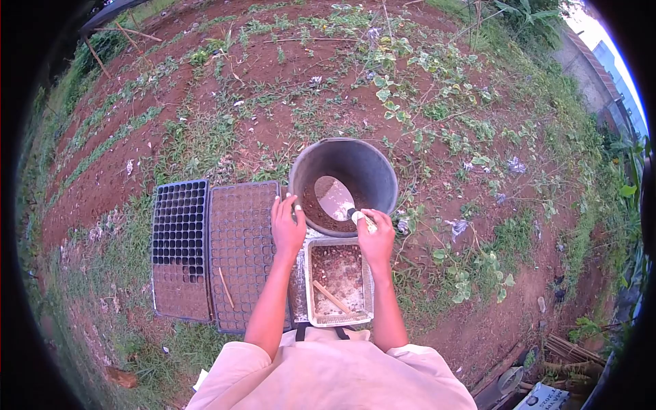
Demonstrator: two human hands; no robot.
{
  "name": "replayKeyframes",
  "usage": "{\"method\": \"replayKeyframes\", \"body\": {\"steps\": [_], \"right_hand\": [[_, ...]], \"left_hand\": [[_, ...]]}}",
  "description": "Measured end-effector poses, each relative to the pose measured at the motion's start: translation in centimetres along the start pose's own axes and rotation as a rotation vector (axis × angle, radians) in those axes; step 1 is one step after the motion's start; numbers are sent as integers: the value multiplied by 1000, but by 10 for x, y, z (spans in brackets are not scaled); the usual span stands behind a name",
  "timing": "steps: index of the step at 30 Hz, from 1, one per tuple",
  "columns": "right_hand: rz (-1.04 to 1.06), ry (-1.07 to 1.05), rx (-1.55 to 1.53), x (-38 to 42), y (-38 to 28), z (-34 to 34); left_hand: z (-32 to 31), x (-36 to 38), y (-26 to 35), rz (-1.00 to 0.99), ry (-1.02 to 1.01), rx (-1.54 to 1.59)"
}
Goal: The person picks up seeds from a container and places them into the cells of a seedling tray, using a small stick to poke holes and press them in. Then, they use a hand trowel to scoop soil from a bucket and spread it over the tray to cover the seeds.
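Note:
My right hand (376, 236) is closed round the handle of a hand trowel (334, 197), whose shiny blade reaches down into a dark grey bucket (383, 167) with brown soil inside. At the bucket's left side is my left hand (288, 222), fingers stretched out, fingertips right at the rim. Just below the bucket sits a pale rectangular tray (370, 290) with bits of soil and a short wooden stick (331, 298) in it. Left of my left arm lies a seedling tray (242, 246) filled with soil, a thin stick (226, 288) resting on it.
A second seedling tray (181, 225) lies farthest left, its upper cells dark and hollow, its lower ones soil-filled. Weedy red soil (273, 123) surrounds everything. A leafy vine (437, 61) trails at the upper right. A wall (584, 75) stands at the far right.

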State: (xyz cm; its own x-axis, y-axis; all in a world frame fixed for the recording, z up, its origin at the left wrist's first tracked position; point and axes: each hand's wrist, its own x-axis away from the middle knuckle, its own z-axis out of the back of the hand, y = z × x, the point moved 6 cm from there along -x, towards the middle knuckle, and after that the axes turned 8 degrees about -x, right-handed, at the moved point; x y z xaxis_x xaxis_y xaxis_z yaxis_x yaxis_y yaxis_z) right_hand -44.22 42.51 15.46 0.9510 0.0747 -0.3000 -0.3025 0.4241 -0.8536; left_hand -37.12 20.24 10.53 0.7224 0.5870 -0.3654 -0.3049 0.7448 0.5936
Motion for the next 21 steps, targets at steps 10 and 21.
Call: {"method": "replayKeyframes", "body": {"steps": [10, 21], "right_hand": [[69, -113, -136, 31, -66, -34], [83, -362, -240, 136, -121, -152]], "left_hand": [[99, 33, -63, 60, 100, 25], [196, 95, -208, 122, -17, -50]]}}
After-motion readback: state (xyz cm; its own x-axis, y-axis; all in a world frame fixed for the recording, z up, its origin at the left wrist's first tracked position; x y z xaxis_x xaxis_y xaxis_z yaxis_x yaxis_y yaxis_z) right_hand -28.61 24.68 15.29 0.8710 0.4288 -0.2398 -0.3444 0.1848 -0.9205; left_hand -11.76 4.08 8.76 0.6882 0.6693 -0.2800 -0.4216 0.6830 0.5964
